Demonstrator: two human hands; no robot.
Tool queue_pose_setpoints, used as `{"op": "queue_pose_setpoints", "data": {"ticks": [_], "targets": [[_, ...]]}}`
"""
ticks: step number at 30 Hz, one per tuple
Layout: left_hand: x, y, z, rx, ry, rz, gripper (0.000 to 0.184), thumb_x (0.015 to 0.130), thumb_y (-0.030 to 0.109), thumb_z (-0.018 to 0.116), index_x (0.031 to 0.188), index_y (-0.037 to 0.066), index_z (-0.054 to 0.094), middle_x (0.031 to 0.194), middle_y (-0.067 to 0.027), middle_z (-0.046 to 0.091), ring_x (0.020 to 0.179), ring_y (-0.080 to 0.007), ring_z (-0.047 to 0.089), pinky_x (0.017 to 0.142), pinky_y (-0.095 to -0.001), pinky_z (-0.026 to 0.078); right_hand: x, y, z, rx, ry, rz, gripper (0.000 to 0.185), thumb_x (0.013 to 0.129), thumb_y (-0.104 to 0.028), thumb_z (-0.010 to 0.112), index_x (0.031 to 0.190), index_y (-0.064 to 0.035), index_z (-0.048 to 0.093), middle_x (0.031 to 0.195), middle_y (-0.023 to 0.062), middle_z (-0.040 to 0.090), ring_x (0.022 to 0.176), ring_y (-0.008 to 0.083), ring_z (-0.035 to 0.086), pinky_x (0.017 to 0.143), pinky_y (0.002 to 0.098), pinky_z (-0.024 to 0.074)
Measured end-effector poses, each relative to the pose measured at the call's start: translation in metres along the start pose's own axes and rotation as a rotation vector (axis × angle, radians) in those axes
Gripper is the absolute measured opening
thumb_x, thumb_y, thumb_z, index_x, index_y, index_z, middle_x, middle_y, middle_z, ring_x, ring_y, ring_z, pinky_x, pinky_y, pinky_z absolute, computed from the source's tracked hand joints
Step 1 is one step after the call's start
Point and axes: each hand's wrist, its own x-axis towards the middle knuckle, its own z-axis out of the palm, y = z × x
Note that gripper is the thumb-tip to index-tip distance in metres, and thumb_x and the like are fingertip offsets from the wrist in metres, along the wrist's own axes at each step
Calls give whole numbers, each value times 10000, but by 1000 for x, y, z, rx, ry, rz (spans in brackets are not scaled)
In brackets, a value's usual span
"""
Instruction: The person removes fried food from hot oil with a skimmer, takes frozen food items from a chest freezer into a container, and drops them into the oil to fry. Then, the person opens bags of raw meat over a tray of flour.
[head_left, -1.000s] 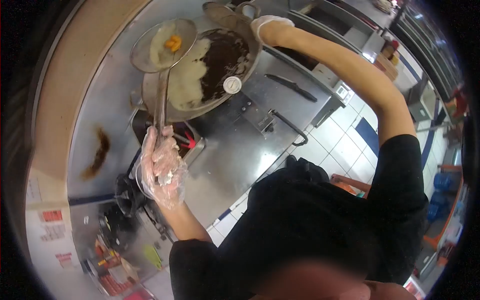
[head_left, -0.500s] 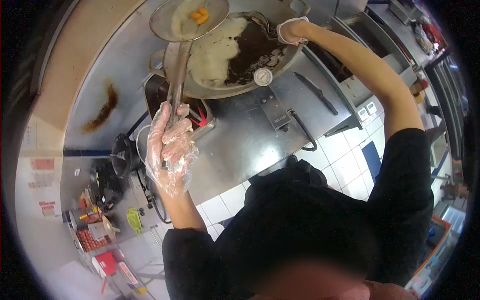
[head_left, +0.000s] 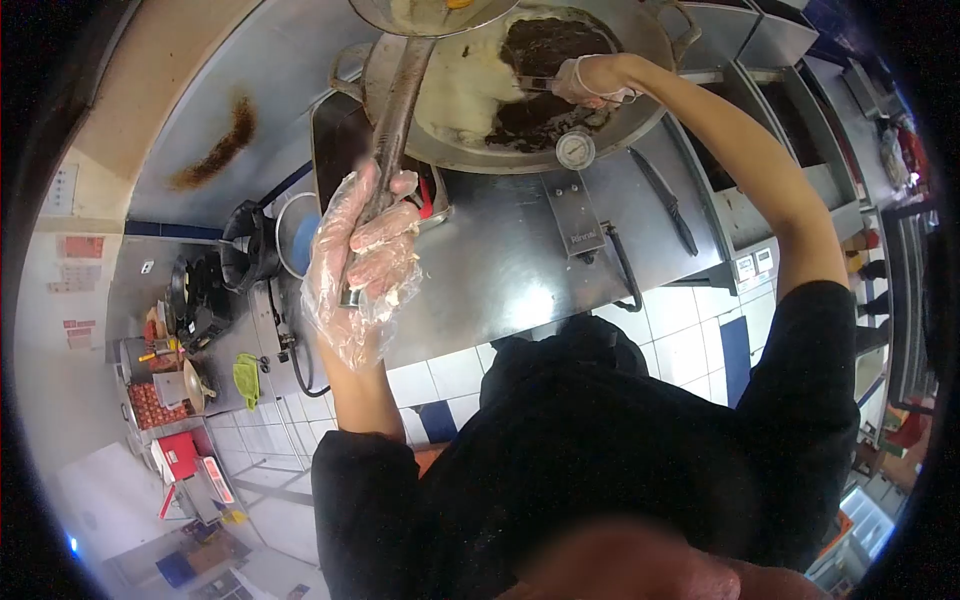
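The left hand [head_left: 365, 235], in a clear glove, is wrapped tight around the handle [head_left: 403, 95] of the strainer [head_left: 432, 32], its butt showing below the palm. The bowl lies beyond the fingers, away from the body, overlapping the pan [head_left: 480, 160] in the view and cut off at the top edge; yellow food [head_left: 458, 3] shows in it. The right hand [head_left: 592, 80], also gloved, curls above the pan's oil [head_left: 550, 38] beside a thin rod [head_left: 534, 84]; whether it pinches this, I cannot tell. 1 gauge [head_left: 575, 150] sits at the near rim.
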Motion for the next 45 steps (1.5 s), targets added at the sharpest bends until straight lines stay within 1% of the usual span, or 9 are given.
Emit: {"op": "queue_pose_setpoints", "data": {"ticks": [13,16,22,25,28,32,33,34,45], "targets": [[-8,10,-12,53,18,18,388,1142,346,324,1206,-26,411,680,-56,456,464,-173,485,400,-320,409,-34,-48,26,36,-39,-225,370,1051,-355,500,771,-115,526,545,-29,433,463,80,403,401,287,307],[-10,13,-13,45,35,11,384,1141,342,335,1193,-29,420,668,-61,454,452,-178,473,398,-321,408,-62,-67,32,10,9,-97,312,1042,-325,535,841,-87,542,551,-18,458,437,75,388,370,284,314],[-12,18,-18,43,136,35,377,1140,336,356,1160,-33,433,636,-65,442,432,-181,440,395,-319,384,-105,-37,44,-44,162,-201,334,1001,-378,573,987,-51,640,554,-22,465,414,55,381,363,271,318],[-11,24,-25,23,132,-13,377,1138,338,363,1151,-32,437,625,-62,437,430,-174,433,396,-318,370,-156,-54,49,47,152,-30,362,1002,-398,587,998,-39,637,550,-28,462,416,55,382,361,258,298],[-6,33,-37,7,128,-69,378,1135,344,376,1149,-27,444,621,-53,441,428,-167,438,394,-318,364,-208,-66,53,146,262,189,357,1009,-402,595,956,-50,613,536,-35,445,414,56,368,361,243,278],[-3,30,-48,-57,139,-104,373,1128,355,398,1145,-12,464,621,-36,451,422,-160,447,387,-318,361,-263,-53,66,273,511,165,335,1024,-386,583,886,-81,567,513,-52,408,399,43,340,354,232,257],[-1,26,-52,86,143,-78,335,1107,335,488,1137,2,506,628,30,416,419,-72,403,378,-242,363,-274,-47,70,304,598,159,332,1028,-384,578,880,-87,557,510,-57,399,396,39,334,353,228,253],[0,23,-56,55,138,-87,335,1107,332,488,1135,-1,509,625,30,415,417,-71,400,379,-241,365,-282,-46,74,335,685,152,329,1032,-382,574,874,-94,547,506,-63,390,392,34,329,352,225,249],[18,-16,-106,-108,-73,-125,349,1121,302,428,1171,-40,472,675,54,406,488,-48,450,365,-268,434,-240,-145,114,574,736,14,246,1083,-313,498,926,-133,557,548,-103,371,397,-20,290,349,171,230]]}}
